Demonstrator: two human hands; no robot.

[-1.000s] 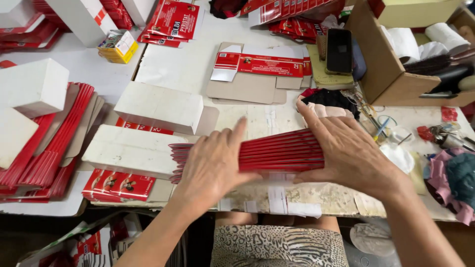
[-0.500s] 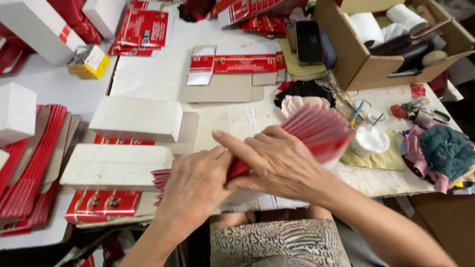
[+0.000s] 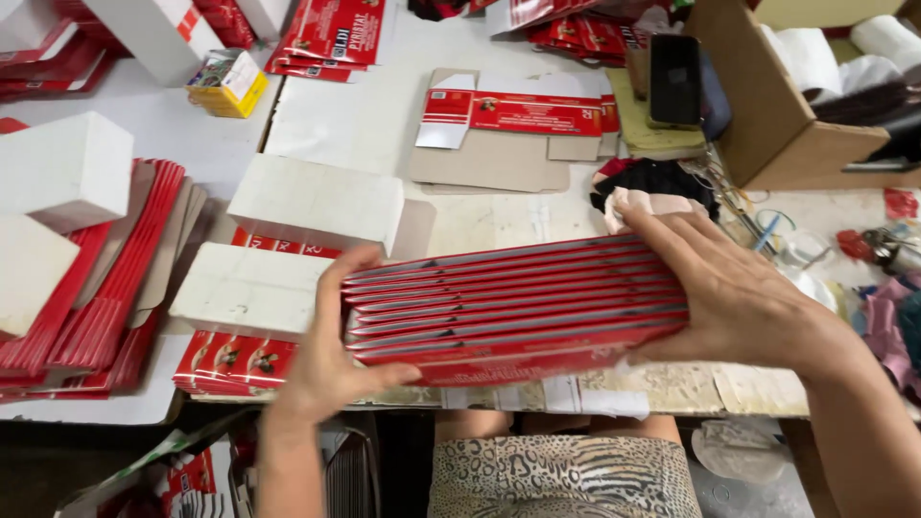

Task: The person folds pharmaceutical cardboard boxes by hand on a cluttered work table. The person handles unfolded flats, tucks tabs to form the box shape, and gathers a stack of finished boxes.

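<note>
A stack of several flat-folded red cartons [image 3: 513, 305] is held edge-up above the front of the white table [image 3: 355, 115]. My left hand [image 3: 331, 350] grips the stack's left end, thumb under it. My right hand [image 3: 715, 293] presses flat against the stack's right end. Just left of the stack lie two white blocks [image 3: 317, 203], one [image 3: 251, 288] resting on more flat red cartons [image 3: 230, 360].
An unfolded carton [image 3: 508, 134] lies flat further back. A black phone [image 3: 674, 79] and an open cardboard box [image 3: 787, 115] sit at the back right. Piles of red cartons [image 3: 96, 288] and white blocks [image 3: 62, 168] fill the left side. Scraps and cloth [image 3: 892, 317] clutter the right.
The stack has swung from tilted and fanned out to level and squared up. My hands have moved apart to its two ends.
</note>
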